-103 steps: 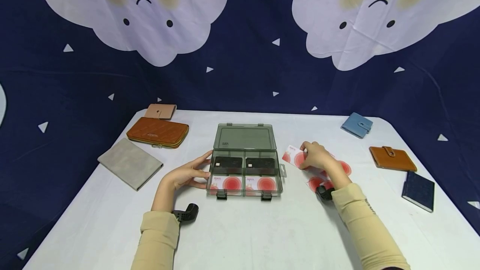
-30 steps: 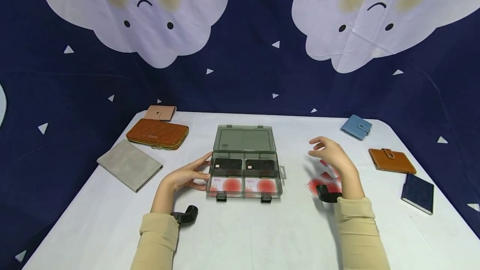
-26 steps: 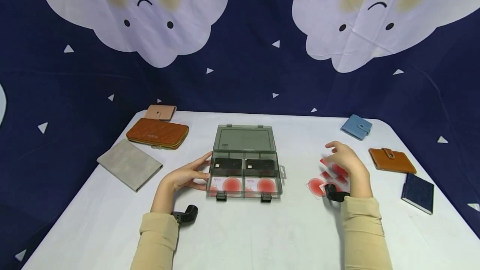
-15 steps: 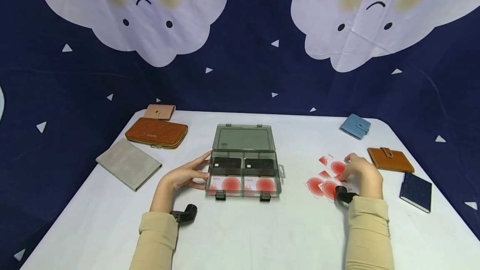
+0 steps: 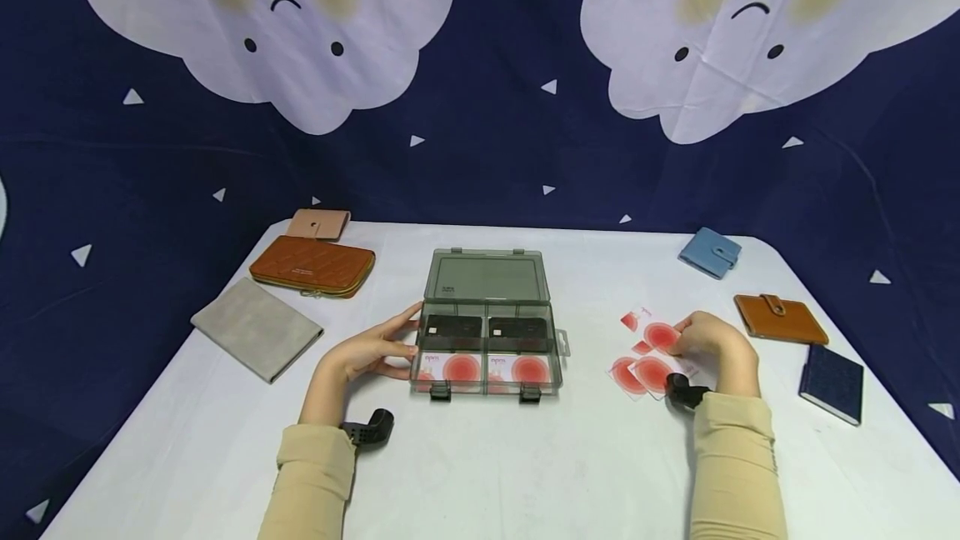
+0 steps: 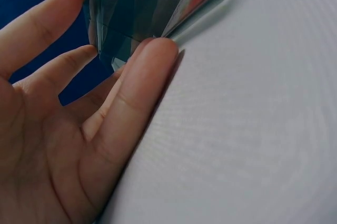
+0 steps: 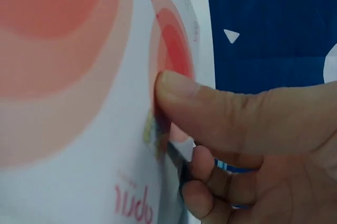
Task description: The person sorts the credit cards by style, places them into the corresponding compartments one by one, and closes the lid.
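My left hand (image 5: 367,354) rests its mostly straight fingers and thumb against the left side of a clear green plastic box (image 5: 487,262) with a raised lid. In the left wrist view, the fingertips touch the edge of the box (image 6: 131,3). Black cards (image 5: 455,328) stand in the back two compartments and red-and-white cards (image 5: 529,369) in the front two. Right of the box, my right hand (image 5: 711,337) pinches the edge of a red-and-white card (image 5: 660,335) among several like it. The right wrist view has the thumb on the card (image 7: 171,34), fingers behind its edge.
At left lie a pink wallet (image 5: 318,224), a brown zip wallet (image 5: 311,265) and a grey folder (image 5: 257,329). At right are a blue wallet (image 5: 711,252), a tan wallet (image 5: 780,319) and a navy notebook (image 5: 832,384). A dark cloud-print curtain (image 5: 510,165) hangs behind the white table (image 5: 525,473).
The card that my right hand held is no longer in it. The hand moved right to the loose cards, then shifted some of them slightly left. My left hand stayed at the box.
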Motion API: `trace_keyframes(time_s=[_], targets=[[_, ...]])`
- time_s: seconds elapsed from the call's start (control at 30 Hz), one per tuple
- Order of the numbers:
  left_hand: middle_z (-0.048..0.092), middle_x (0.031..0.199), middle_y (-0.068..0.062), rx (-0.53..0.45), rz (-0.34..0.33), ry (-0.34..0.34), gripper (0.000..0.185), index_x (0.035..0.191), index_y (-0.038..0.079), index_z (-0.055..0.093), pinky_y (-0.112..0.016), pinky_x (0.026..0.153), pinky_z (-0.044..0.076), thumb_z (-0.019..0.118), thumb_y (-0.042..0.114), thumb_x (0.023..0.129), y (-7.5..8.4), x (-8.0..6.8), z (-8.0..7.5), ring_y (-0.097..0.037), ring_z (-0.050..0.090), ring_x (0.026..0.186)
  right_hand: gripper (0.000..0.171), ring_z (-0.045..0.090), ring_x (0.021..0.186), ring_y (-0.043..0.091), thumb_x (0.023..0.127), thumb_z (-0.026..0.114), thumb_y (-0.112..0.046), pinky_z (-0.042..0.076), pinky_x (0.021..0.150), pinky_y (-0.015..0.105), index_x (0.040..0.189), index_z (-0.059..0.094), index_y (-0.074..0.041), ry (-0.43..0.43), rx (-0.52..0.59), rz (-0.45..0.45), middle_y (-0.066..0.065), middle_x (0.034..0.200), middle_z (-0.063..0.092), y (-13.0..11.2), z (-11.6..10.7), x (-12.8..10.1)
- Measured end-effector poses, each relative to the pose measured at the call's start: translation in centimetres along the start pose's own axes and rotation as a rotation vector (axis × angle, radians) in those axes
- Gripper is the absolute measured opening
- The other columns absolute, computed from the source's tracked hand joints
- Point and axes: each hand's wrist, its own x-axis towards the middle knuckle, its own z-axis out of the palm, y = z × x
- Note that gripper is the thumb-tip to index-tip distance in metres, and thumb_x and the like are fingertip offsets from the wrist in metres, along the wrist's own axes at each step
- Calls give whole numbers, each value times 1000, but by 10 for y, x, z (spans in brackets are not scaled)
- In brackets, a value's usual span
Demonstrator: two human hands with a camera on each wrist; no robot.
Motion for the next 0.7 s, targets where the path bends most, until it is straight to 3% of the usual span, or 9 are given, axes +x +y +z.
trace_keyframes(time_s=[0.07,0.2,0.4,0.57,0.7], targets=[[6,150,-22,1,-1,0,83,150,23,7,-41,78,55,58,4,87,0,0,0,-20,51,90,34,48,87,31,80,61,-13,43,80,44,102,56,13,-6,39,-14,18,91,55,0,0,2],[7,150,-22,-2,-5,2,83,150,23,7,-41,77,55,57,3,87,0,0,0,-20,52,90,32,45,74,20,85,60,-14,39,64,29,99,45,11,15,166,-72,8,79,48,-4,3,5],[6,150,-22,-10,-5,3,83,150,23,7,-40,76,55,57,3,87,0,0,0,-21,54,91,47,47,68,14,90,55,-14,43,60,24,122,33,13,101,269,-93,14,86,52,-15,9,14],[6,150,-22,-7,-5,2,83,150,22,7,-41,77,55,58,3,87,0,0,0,-22,52,92,47,53,70,15,86,50,2,45,59,23,129,34,15,330,288,-144,33,99,56,-22,10,14],[6,150,-22,-4,-4,2,83,150,22,7,-41,78,55,57,3,87,0,1,0,-22,52,93,40,54,73,15,87,51,2,41,58,18,125,43,11,525,264,-180,32,102,59,-29,11,12]])
